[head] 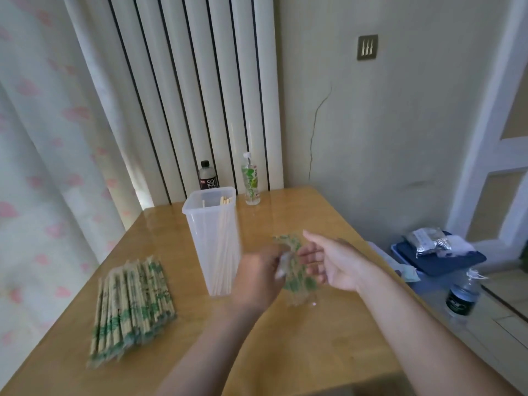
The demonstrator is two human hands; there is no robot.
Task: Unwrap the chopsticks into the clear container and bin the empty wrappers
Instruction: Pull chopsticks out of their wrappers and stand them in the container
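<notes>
A tall clear container stands mid-table with several bare chopsticks leaning inside it. A stack of wrapped chopsticks, in clear sleeves with green print, lies at the table's left. Between my two hands hangs a bunch of empty green-printed wrappers, blurred by motion. My left hand pinches the wrappers at their left side, just right of the container's base. My right hand is beside them with its fingers spread and thumb up; whether it touches them is unclear.
The wooden table fills the foreground. A dark soda bottle and a green-labelled bottle stand at its back edge by the wall. Right of the table are a blue box with foil packets and a small bottle.
</notes>
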